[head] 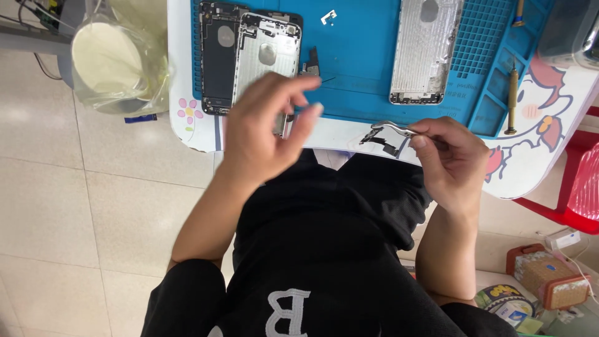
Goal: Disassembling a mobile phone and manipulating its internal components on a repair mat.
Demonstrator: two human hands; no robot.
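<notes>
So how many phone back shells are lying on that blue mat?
3: a dark shell at the mat's left end, a silver shell overlapping it, and another silver shell further right. The left hand may hide more.

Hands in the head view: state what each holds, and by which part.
Right hand grips curved metal tweezers by the handle end; their tips pinch a small black part. Left hand seems empty.

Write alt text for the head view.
The right hand holds tweezers gripping a small black part at the table edge; the left hand hovers, fingers curled, over phone housings on a blue mat.
</notes>
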